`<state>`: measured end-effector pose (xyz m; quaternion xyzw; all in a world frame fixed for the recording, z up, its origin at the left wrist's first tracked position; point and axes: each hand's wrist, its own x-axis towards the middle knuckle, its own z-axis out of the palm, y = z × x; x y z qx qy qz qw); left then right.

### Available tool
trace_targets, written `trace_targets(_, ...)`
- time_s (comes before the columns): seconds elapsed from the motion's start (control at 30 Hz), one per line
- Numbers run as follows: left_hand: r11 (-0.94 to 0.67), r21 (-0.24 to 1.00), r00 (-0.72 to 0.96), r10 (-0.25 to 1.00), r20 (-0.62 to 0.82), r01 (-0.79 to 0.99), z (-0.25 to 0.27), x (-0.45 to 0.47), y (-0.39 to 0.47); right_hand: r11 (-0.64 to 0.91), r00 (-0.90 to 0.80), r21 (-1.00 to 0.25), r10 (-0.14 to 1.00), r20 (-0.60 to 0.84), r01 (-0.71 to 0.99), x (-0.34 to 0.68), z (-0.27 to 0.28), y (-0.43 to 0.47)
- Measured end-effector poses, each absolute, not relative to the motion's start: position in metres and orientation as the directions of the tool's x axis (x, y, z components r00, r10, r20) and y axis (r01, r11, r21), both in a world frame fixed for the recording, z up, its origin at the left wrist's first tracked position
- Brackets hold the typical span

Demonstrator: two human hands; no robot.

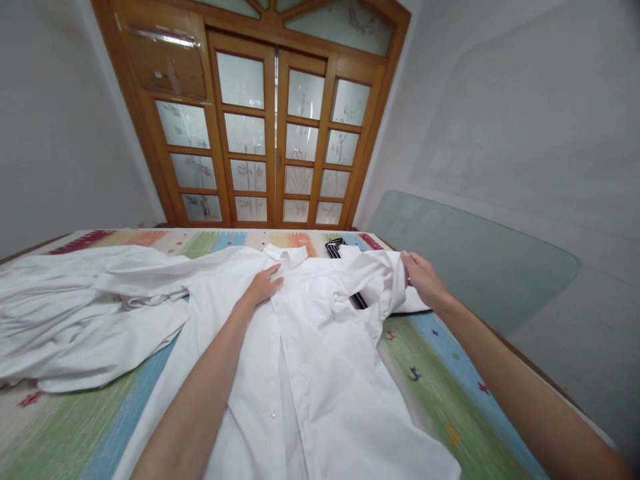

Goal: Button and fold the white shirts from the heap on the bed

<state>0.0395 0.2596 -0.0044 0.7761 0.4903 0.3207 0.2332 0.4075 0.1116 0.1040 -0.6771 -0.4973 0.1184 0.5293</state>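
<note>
A white button-up shirt (320,347) lies front side up before me, its collar (286,253) at the far end. My left hand (264,287) rests on the shirt front just below the collar, fingers stretched out and slightly apart. On the right, my right hand (423,275) pinches the end of the shirt's short sleeve (395,273) and holds it out to the side. Partly under that sleeve is a folded white garment with black striped trim (335,249).
More white cloth (90,307) lies rumpled at the left. Everything rests on a colourful striped bed cover (425,373). A pale green headboard-like panel (470,253) stands along the right wall. Wooden glass-paned doors (275,133) are at the far end.
</note>
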Motion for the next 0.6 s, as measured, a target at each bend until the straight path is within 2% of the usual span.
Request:
trace_targets(0.13, -0.498, 0.53, 0.427, 0.866, 0.261, 0.686, -0.006, 0.042, 0.255, -0.108, 0.376, -0.81, 0.915, 0.145, 0.576, 0.406, 0.089, 0.103)
trace_targets(0.23, -0.517, 0.478, 0.446, 0.855, 0.264, 0.709, -0.006, 0.042, 0.252, -0.178, 0.279, -0.695, 0.96, 0.034, 0.697, 0.408, 0.083, 0.095)
trace_targets(0.3, -0.516, 0.485, 0.44, 0.856, 0.271, 0.706, -0.006, 0.041, 0.251, -0.164, 0.23, -0.6, 0.973, 0.033, 0.783, 0.415, 0.083, 0.096)
trace_targets(0.4, -0.497, 0.538, 0.405, 0.868, 0.288, 0.681, -0.008, 0.04, 0.251, -0.155, 0.265, -0.479, 0.949, 0.17, 0.864, 0.431, 0.093, 0.104)
trace_targets(0.53, -0.479, 0.593, 0.368, 0.878, 0.307, 0.647, -0.012, 0.039, 0.253, -0.241, 0.349, -0.272, 0.804, 0.481, 0.932, 0.446, 0.119, 0.116)
trace_targets(0.6, -0.477, 0.595, 0.353, 0.879, 0.32, 0.647, -0.013, 0.039, 0.254, -0.284, 0.341, -0.19, 0.75, 0.567, 0.94, 0.449, 0.13, 0.118)
